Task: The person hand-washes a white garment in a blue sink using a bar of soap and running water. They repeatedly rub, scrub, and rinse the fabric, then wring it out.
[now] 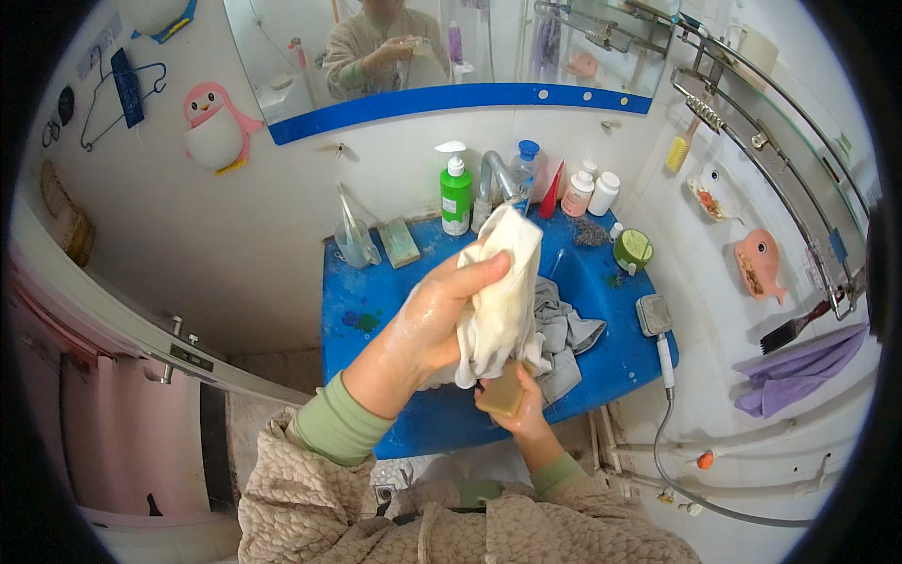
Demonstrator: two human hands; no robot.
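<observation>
My left hand [423, 315] is raised over the blue counter, closed around a wet, bunched white cloth [505, 291]. The thumb presses across its front, and the cloth's lower end hangs below my fingers. Lower and closer to my body, my right hand [533, 414] grips a yellowish bar of soap [503, 390]. The soap sits just beneath the hanging end of the cloth; whether they touch I cannot tell. Behind the cloth, a wet grey garment [562, 329] lies crumpled in the blue sink [611, 310], partly hidden by my hands.
Along the back stand a green pump bottle [456, 195], the faucet [496, 174], a red tube [552, 191] and white bottles [604, 193]. A soap box [399, 242] sits at left, a round green tub [632, 250] at right. A shower head [653, 316] hangs beside the counter's right edge.
</observation>
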